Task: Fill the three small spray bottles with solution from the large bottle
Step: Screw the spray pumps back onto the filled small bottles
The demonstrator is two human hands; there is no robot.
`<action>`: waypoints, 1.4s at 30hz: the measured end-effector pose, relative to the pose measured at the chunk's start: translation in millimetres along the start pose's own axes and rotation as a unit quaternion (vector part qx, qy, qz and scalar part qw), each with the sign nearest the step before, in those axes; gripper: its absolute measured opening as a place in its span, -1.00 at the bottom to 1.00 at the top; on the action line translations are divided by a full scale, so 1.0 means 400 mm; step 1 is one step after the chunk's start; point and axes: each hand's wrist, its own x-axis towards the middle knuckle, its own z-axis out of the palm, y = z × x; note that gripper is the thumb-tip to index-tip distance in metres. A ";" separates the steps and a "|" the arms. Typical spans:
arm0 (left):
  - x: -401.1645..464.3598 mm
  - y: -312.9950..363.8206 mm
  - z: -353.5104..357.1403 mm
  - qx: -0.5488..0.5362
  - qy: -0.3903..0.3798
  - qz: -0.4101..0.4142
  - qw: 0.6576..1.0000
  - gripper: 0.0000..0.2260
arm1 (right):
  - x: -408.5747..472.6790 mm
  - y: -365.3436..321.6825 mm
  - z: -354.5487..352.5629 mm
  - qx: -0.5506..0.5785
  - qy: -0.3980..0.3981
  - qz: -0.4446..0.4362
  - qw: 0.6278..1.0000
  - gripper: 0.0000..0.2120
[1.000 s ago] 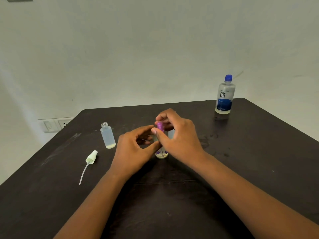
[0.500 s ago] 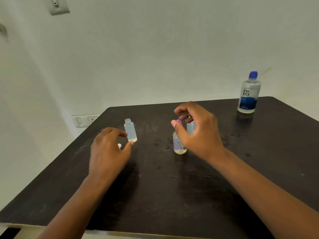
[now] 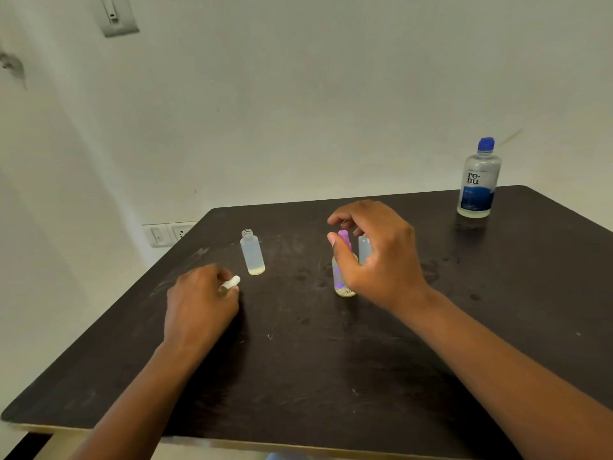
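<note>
A small clear bottle (image 3: 252, 253) without its cap stands upright at the left of the dark table (image 3: 331, 376), holding liquid. My left hand (image 3: 202, 300) rests just below it, fingers closed on a white spray cap (image 3: 231, 283). My right hand (image 3: 374, 257) curls around a small bottle with a purple spray top (image 3: 343, 263), thumb near the purple top, fingers apart. A third small clear bottle (image 3: 364, 249) stands right behind it, partly hidden by my fingers. The large blue-capped solution bottle (image 3: 478, 179) stands shut at the table's far right corner.
A white wall runs behind the table, with a socket plate (image 3: 169, 234) low at the left and a switch (image 3: 114, 14) high up. The table's near edge and left edge are close to my left forearm.
My left hand left the purple-topped bottle, moved left and closed on the white spray cap lying on the table. My right hand stayed at the purple top and loosened. The view swung left.
</note>
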 end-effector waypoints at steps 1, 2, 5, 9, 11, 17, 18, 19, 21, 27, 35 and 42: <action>-0.004 0.009 -0.006 -0.025 0.004 0.000 1.000 -0.87 | 0.001 -0.003 -0.002 0.008 0.004 -0.006 1.000 -0.86; -0.009 0.021 -0.012 -0.055 0.008 0.000 0.998 -0.88 | 0.003 -0.005 -0.003 0.018 0.006 -0.010 1.000 -0.88; -0.020 0.080 -0.038 -0.180 0.013 0.000 0.984 -0.87 | 0.004 -0.015 -0.007 0.055 -0.001 -0.010 0.998 -0.87; -0.022 0.160 -0.062 -0.389 -0.048 0.012 0.920 -0.81 | -0.001 -0.026 -0.004 0.101 -0.060 0.019 0.993 -0.75; -0.023 0.196 -0.065 -0.472 -0.100 0.016 0.876 -0.74 | -0.008 -0.027 0.004 0.106 -0.088 0.050 0.989 -0.66; -0.020 0.234 -0.035 -0.634 -0.243 0.014 0.734 -0.60 | -0.009 -0.039 0.007 0.122 -0.095 0.082 0.985 -0.63; -0.019 0.238 -0.029 -0.650 -0.254 0.009 0.717 -0.61 | -0.007 -0.040 0.005 0.128 -0.090 0.085 0.984 -0.64; -0.018 0.241 -0.023 -0.658 -0.260 0.005 0.706 -0.62 | -0.005 -0.043 0.003 0.132 -0.086 0.088 0.984 -0.66; -0.016 0.248 -0.010 -0.639 -0.238 0.014 0.731 -0.67 | -0.004 -0.047 0.003 0.137 -0.075 0.098 0.983 -0.69; 0.020 0.206 0.043 -0.399 0.152 0.060 0.902 -0.92 | 0.004 -0.041 0.000 0.136 -0.015 0.110 0.984 -0.68; 0.099 0.092 0.126 -0.231 0.064 -0.058 0.969 -0.27 | 0.009 -0.031 0.004 0.163 0.011 0.118 0.979 -0.71; 0.116 0.071 0.148 -0.199 0.018 -0.065 0.978 -0.59 | 0.009 -0.027 0.003 0.168 0.020 0.120 0.978 -0.73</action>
